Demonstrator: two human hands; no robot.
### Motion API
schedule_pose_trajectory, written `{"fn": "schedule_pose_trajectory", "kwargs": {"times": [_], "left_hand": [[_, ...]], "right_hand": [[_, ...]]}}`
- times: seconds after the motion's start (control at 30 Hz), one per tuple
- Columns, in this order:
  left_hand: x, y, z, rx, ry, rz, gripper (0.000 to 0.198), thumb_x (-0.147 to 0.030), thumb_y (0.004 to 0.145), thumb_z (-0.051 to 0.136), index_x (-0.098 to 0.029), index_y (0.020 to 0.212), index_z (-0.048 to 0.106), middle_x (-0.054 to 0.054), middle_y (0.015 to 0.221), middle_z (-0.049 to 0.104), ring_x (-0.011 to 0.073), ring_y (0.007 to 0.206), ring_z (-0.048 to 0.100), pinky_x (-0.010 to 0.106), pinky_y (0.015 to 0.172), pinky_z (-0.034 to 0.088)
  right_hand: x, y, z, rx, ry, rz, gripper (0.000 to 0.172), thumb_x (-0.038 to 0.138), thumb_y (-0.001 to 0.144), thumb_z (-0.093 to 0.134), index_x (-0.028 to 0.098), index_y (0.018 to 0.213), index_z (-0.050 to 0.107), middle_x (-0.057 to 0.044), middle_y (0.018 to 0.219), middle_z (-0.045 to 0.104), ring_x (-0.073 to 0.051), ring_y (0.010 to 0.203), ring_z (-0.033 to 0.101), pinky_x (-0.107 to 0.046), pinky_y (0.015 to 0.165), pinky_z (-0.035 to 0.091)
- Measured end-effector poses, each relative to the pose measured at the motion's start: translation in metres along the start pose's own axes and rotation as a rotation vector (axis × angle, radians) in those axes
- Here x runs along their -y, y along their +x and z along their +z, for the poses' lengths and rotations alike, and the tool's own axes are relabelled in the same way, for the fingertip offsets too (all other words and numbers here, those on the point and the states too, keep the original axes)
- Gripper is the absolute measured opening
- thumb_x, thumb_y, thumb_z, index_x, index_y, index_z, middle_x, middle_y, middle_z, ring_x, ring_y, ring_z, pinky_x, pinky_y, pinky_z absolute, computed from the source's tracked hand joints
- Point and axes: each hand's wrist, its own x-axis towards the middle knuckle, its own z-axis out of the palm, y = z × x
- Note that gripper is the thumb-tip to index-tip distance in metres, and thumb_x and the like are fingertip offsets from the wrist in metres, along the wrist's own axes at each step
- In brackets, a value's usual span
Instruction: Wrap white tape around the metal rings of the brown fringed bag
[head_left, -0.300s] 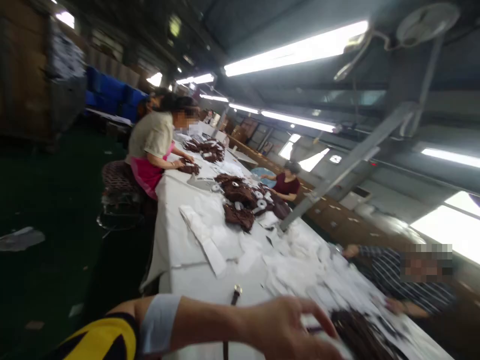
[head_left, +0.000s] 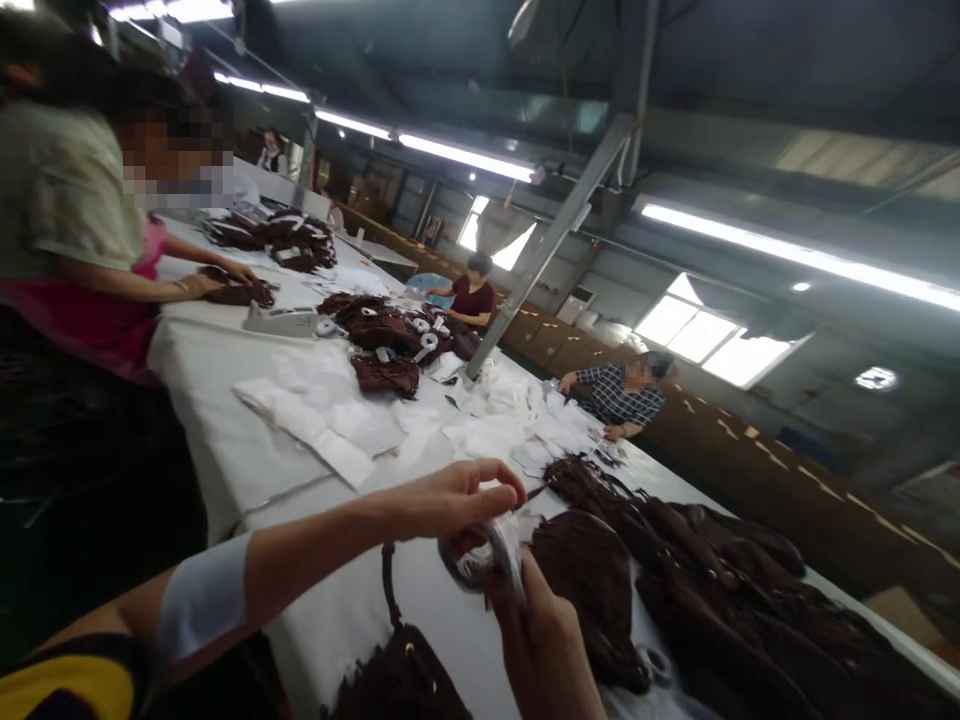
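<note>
My left hand [head_left: 450, 500] reaches in from the lower left and pinches a small ring wrapped in white tape or tissue [head_left: 484, 555] above the white table [head_left: 217, 380]. From below, my right hand [head_left: 544, 640] grips the same ring with its thumb up against it. Just under my hands lies a dark brown knitted piece [head_left: 592, 580], and a bigger heap of the same brown pieces [head_left: 735, 590] spreads to the right. Another brown piece with a strap [head_left: 397, 670] lies at the table's near edge.
A person in a beige top and pink apron [head_left: 75, 230] works at the table's left side. Two more people [head_left: 626, 395] sit across it. White paper sheets [head_left: 330, 420], brown piles [head_left: 390, 340] and a slanted metal post [head_left: 547, 250] fill the middle.
The view has swung right and down. My left hand has come up into view holding the white-wrapped ring, and my right hand has appeared under it.
</note>
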Motion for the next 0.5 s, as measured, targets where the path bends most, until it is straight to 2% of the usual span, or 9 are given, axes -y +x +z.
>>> {"fn": "schedule_pose_trajectory", "kwargs": {"times": [0.07, 0.1, 0.17, 0.2, 0.27, 0.33, 0.43, 0.47, 0.5], "left_hand": [[-0.013, 0.004, -0.001, 0.175, 0.285, -0.061, 0.041, -0.052, 0.075, 0.064, -0.018, 0.099, 0.063, -0.002, 0.055, 0.057, 0.0100, 0.042, 0.047, 0.017, 0.039, 0.032], [-0.021, 0.006, 0.000, 0.224, 0.408, -0.046, 0.036, -0.047, 0.073, 0.068, -0.018, 0.095, 0.066, 0.001, 0.060, 0.061, 0.0119, 0.048, 0.052, 0.017, 0.042, 0.035], [-0.038, 0.011, 0.006, 0.254, 0.543, 0.042, 0.026, -0.037, 0.071, 0.072, -0.018, 0.088, 0.070, 0.003, 0.069, 0.065, 0.0138, 0.060, 0.056, 0.018, 0.048, 0.038], [-0.046, 0.014, 0.010, 0.257, 0.540, 0.074, 0.023, -0.033, 0.072, 0.071, -0.017, 0.088, 0.071, 0.002, 0.072, 0.066, 0.0135, 0.062, 0.056, 0.017, 0.050, 0.038], [-0.058, 0.018, 0.018, 0.218, 0.390, 0.086, 0.023, -0.029, 0.076, 0.067, -0.015, 0.094, 0.069, 0.001, 0.068, 0.063, 0.0097, 0.054, 0.052, 0.017, 0.047, 0.036], [-0.064, 0.023, 0.022, 0.118, 0.119, 0.098, 0.024, -0.028, 0.078, 0.065, -0.014, 0.098, 0.066, -0.003, 0.058, 0.057, 0.0050, 0.042, 0.041, 0.015, 0.042, 0.030], [-0.056, 0.030, 0.022, -0.064, -0.240, 0.138, 0.022, -0.027, 0.075, 0.069, -0.014, 0.091, 0.063, -0.010, 0.043, 0.043, 0.0025, 0.033, 0.027, 0.015, 0.037, 0.024], [-0.050, 0.032, 0.020, -0.113, -0.314, 0.131, 0.022, -0.028, 0.073, 0.070, -0.015, 0.088, 0.063, -0.011, 0.038, 0.038, 0.0026, 0.032, 0.024, 0.016, 0.036, 0.024], [-0.042, 0.036, 0.017, -0.158, -0.366, 0.106, 0.022, -0.030, 0.072, 0.071, -0.016, 0.086, 0.061, -0.012, 0.035, 0.034, 0.0032, 0.030, 0.023, 0.016, 0.035, 0.023]], "right_hand": [[0.000, 0.004, -0.012, 0.060, -0.121, -0.094, 0.037, 0.043, 0.094, 0.035, 0.017, 0.091, 0.061, -0.004, 0.057, 0.066, -0.018, 0.046, 0.061, -0.024, 0.044, 0.037], [0.001, 0.008, -0.019, 0.075, -0.178, -0.137, 0.036, 0.042, 0.094, 0.035, 0.017, 0.092, 0.062, -0.005, 0.057, 0.067, -0.019, 0.047, 0.062, -0.024, 0.045, 0.037], [0.005, 0.016, -0.037, 0.057, -0.203, -0.189, 0.033, 0.041, 0.093, 0.039, 0.018, 0.094, 0.062, -0.005, 0.063, 0.069, -0.020, 0.052, 0.066, -0.024, 0.048, 0.039], [0.008, 0.021, -0.046, 0.031, -0.164, -0.192, 0.030, 0.042, 0.091, 0.043, 0.019, 0.094, 0.062, -0.005, 0.070, 0.071, -0.020, 0.059, 0.067, -0.024, 0.051, 0.041], [0.013, 0.028, -0.060, -0.042, -0.046, -0.140, 0.028, 0.044, 0.087, 0.051, 0.019, 0.097, 0.061, -0.005, 0.081, 0.071, -0.019, 0.066, 0.068, -0.022, 0.056, 0.045], [0.014, 0.028, -0.063, -0.104, 0.065, -0.061, 0.032, 0.046, 0.085, 0.054, 0.018, 0.099, 0.060, -0.003, 0.076, 0.069, -0.016, 0.061, 0.064, -0.021, 0.054, 0.045], [0.006, 0.010, -0.041, -0.205, 0.122, 0.030, 0.039, 0.050, 0.090, 0.041, 0.018, 0.084, 0.062, 0.002, 0.052, 0.056, -0.012, 0.044, 0.051, -0.021, 0.043, 0.040], [0.001, 0.001, -0.029, -0.260, 0.096, 0.037, 0.043, 0.051, 0.092, 0.037, 0.018, 0.076, 0.061, 0.002, 0.049, 0.052, -0.011, 0.040, 0.048, -0.021, 0.039, 0.038], [-0.004, -0.007, -0.015, -0.295, 0.037, 0.061, 0.042, 0.049, 0.093, 0.037, 0.019, 0.079, 0.062, 0.001, 0.054, 0.056, -0.012, 0.045, 0.051, -0.021, 0.042, 0.041]]}}
